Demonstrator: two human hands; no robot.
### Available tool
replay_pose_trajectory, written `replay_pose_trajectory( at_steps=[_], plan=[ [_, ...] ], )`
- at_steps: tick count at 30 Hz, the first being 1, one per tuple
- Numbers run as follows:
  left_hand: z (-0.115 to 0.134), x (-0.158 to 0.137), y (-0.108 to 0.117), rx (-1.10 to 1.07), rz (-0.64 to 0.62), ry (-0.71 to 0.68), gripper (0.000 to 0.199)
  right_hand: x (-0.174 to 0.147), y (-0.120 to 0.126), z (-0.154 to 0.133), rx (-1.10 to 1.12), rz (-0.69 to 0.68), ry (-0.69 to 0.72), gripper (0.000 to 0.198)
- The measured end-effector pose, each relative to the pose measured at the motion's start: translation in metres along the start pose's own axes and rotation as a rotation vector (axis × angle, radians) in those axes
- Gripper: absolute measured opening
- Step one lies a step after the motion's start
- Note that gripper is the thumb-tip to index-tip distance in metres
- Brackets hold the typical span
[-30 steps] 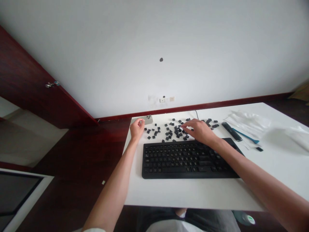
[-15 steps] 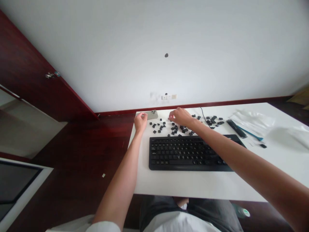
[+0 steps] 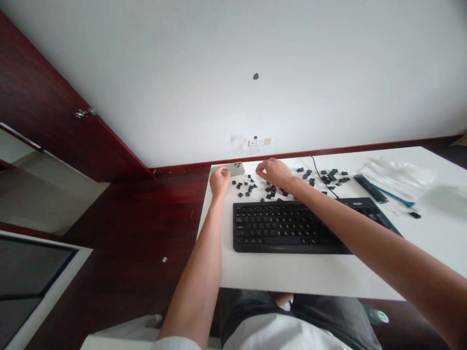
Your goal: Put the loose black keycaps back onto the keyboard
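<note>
My left hand (image 3: 220, 181) is at the table's far left, just in front of a pale smartphone (image 3: 237, 168) lying camera side up. Its fingers curl in towards the thumb; whether they hold anything is hidden. My right hand (image 3: 275, 172) hovers over loose black keycaps (image 3: 270, 190) with its fingertips pinched together, and what is between them is too small to make out. A black keyboard (image 3: 270, 228) lies nearer my body, partly covered by my right forearm. Pale spots show among its keys where caps are off.
More keycaps (image 3: 330, 176) lie by a thin cable (image 3: 319, 176). On the right are a black strip-like piece (image 3: 370, 188), a blue tool (image 3: 394, 195), a single black piece (image 3: 415, 215) and clear plastic bags (image 3: 397, 175). The white table's (image 3: 292, 272) left edge runs beside my left arm.
The whole view has shifted slightly, so the table sits further right and higher. My right hand has edged a little left over the keycaps; my left hand stays by the smartphone.
</note>
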State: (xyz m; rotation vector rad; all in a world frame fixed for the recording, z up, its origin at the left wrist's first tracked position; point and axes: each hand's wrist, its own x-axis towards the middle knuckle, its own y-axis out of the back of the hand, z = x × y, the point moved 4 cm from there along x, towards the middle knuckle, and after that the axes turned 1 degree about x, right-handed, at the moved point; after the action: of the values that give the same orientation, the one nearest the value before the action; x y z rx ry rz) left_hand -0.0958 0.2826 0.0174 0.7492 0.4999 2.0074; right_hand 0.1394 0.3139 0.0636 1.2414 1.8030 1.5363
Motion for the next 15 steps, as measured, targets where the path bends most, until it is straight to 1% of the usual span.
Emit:
replay_pose_trajectory(
  at_steps=[3, 5, 7, 11, 13, 15],
  plan=[
    [-0.001, 0.002, -0.002, 0.007, -0.005, 0.006, 0.02, 0.0, 0.008, 0.016, 0.027, 0.018, -0.007, 0.028],
    [-0.002, 0.003, -0.003, 0.006, -0.009, 0.007, 0.021, 0.0, 0.011, 0.016, 0.048, 0.016, 0.024, 0.027],
    [-0.002, 0.004, -0.004, 0.001, -0.014, 0.01, 0.021, 0.0, 0.009, 0.005, 0.07, 0.002, 0.09, 0.025],
    [-0.004, 0.004, -0.005, -0.001, -0.022, 0.033, 0.022, 0.002, -0.005, -0.035, 0.087, -0.039, 0.243, 0.019],
    [-0.004, 0.004, -0.005, -0.001, -0.028, 0.039, 0.023, 0.006, -0.012, -0.052, 0.085, -0.057, 0.301, 0.02],
    [-0.004, 0.004, -0.004, 0.001, -0.03, 0.039, 0.023, 0.011, -0.018, -0.063, 0.08, -0.071, 0.335, 0.021]
  ],
)
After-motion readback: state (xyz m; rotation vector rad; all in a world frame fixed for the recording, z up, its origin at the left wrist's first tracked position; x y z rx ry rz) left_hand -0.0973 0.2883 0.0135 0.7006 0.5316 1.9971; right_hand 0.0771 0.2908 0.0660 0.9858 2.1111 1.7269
